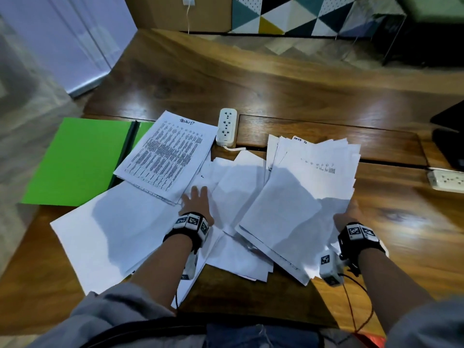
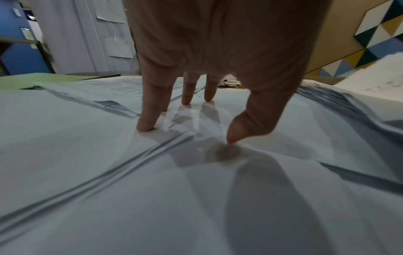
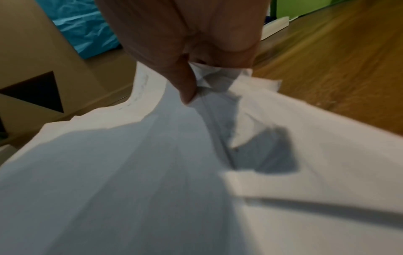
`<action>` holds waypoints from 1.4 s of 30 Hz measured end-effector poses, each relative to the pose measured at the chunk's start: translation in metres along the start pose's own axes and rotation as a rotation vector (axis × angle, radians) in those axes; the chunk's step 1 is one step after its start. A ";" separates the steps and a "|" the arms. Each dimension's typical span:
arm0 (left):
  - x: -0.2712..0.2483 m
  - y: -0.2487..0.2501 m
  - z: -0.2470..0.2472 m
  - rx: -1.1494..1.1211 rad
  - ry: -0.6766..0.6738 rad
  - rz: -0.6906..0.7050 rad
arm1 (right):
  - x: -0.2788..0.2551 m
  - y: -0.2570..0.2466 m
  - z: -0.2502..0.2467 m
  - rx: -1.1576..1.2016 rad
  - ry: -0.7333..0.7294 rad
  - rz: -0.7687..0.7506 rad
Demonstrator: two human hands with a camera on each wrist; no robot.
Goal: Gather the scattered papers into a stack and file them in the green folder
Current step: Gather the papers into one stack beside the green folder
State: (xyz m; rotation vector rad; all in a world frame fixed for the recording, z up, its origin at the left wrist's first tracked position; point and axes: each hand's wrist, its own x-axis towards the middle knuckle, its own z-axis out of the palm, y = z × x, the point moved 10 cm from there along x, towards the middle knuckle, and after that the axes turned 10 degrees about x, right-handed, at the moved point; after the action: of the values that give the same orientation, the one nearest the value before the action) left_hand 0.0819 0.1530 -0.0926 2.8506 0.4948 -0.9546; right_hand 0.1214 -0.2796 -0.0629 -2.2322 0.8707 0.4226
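Pinning loose papers (image 1: 233,187) flat with my open left hand (image 1: 197,200), my right hand (image 1: 350,214) pinches a sheaf (image 1: 296,197) for stacking.

Setting: office or study room. Evidence: wooden desk (image 1: 288,91) bearing printed papers (image 1: 165,154), 1 green folder (image 1: 75,162), 2 white power strips (image 1: 226,126); geometric triangle-patterned wall panel (image 1: 288,13); notices pinned behind.

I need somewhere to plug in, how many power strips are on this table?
2. One power strip lies at the table's middle, just beyond the papers. The second strip sits at the right edge, cut off by the frame. Papers may hide others.
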 end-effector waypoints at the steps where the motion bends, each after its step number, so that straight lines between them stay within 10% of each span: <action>1: 0.000 -0.001 -0.006 -0.010 0.030 0.000 | 0.002 0.002 0.002 0.015 -0.008 -0.011; 6: 0.009 -0.030 -0.051 -0.065 0.245 -0.140 | 0.001 0.000 0.011 0.073 -0.023 -0.057; 10: 0.033 -0.059 -0.055 -0.002 0.133 -0.278 | -0.002 -0.005 0.024 0.111 -0.057 -0.062; 42: 0.059 -0.051 -0.080 0.076 0.171 -0.245 | 0.034 0.010 0.072 0.107 -0.185 0.007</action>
State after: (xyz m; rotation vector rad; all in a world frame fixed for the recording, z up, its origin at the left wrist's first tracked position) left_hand 0.1553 0.2328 -0.0633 3.0062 0.8600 -0.7786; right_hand 0.1357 -0.2498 -0.1366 -2.0557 0.7855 0.5632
